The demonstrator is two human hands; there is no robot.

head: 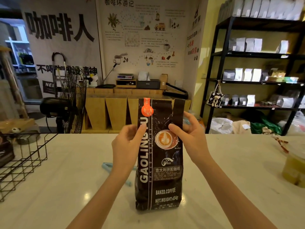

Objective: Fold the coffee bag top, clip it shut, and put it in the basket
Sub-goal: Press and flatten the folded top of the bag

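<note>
A tall black coffee bag [162,164] with an orange round label stands upright on the white counter [74,187], its top unfolded and straight. My left hand [127,145] pinches the bag's left edge about a third of the way down. My right hand [186,133] grips the right edge at the same height, fingers wrapped behind it. A light blue clip [107,166] lies flat on the counter left of the bag, partly hidden by my left forearm. The black wire basket [24,162] sits at the counter's left edge.
A yellowish container [294,169] and a red-and-white twisted tie [281,143] sit at the counter's right end. Beyond the counter are a floor fan [72,100], cardboard boxes, a far work table and black shelves [257,80] of coffee bags.
</note>
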